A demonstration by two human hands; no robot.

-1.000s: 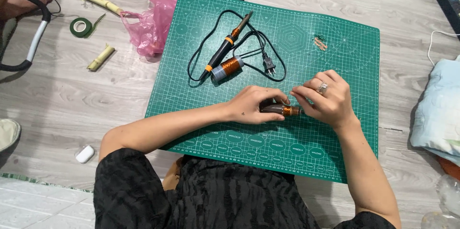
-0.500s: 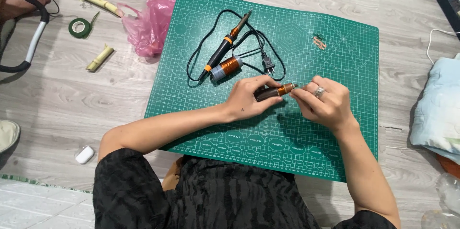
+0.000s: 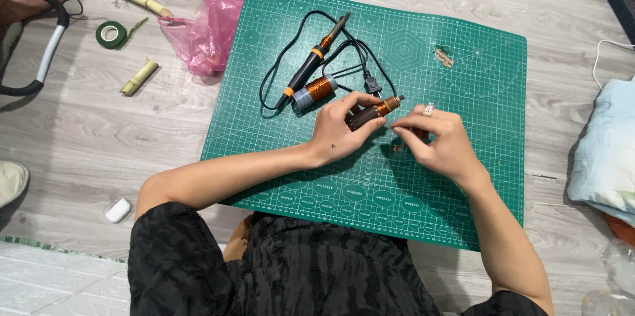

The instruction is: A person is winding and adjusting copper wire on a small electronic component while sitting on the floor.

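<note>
Since the earlier frame, the left hand (image 3: 344,127) has lifted one dark cylindrical coil (image 3: 372,112) higher, fingers closed around it above the green cutting mat (image 3: 463,210). The right hand (image 3: 440,140) pinches beside its copper end. One soldering iron (image 3: 317,61) and one copper wire spool (image 3: 315,91) lie nearby.

A home floor used as hobby workspace: wood-look flooring (image 3: 99,137), green cutting mat (image 3: 463,177), soldering iron (image 3: 314,64).
</note>
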